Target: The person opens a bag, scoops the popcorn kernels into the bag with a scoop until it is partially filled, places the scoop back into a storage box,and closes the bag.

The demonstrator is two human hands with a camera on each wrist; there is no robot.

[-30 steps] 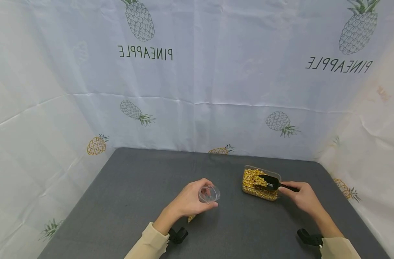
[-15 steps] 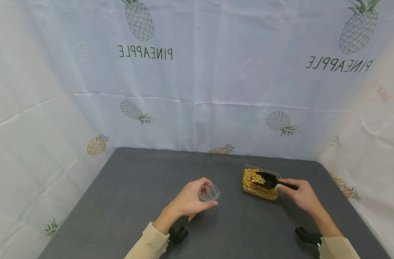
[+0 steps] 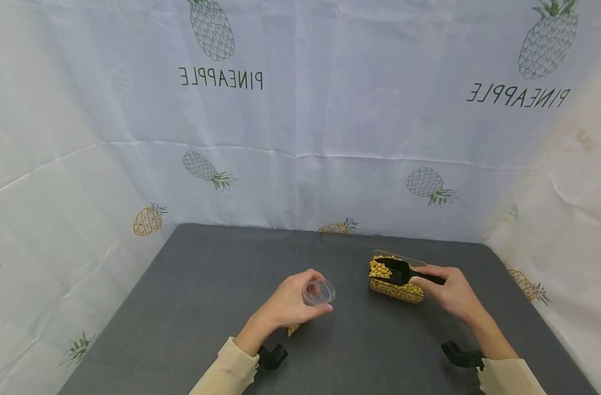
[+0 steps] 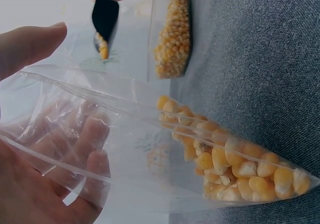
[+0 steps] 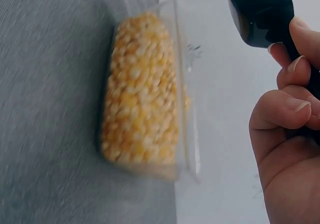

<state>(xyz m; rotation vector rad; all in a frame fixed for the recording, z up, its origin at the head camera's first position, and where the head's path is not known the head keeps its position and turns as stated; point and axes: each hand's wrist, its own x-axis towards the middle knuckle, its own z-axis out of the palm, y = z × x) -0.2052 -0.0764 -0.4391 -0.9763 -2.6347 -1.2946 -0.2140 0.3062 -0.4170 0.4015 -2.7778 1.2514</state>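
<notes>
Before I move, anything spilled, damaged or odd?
No spill shows. In the clear, cone-shaped plastic bag, one corn kernel has a dark blemish. The black PINEAPPLE lettering on the white fabric curtain reads mirrored.

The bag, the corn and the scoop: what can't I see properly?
Head view: the middle of the bag, hidden by the left hand.
Right wrist view: the front of the scoop, cut off by the top edge.
Right wrist view: the boxed corn, too blurred to count.

Head view faces forward and down across the table (image 3: 216,296), farthest off. Wrist views sit close, turned sideways, sharing the corn container (image 4: 160,22): upper centre in left, left-of-centre in right.
</notes>
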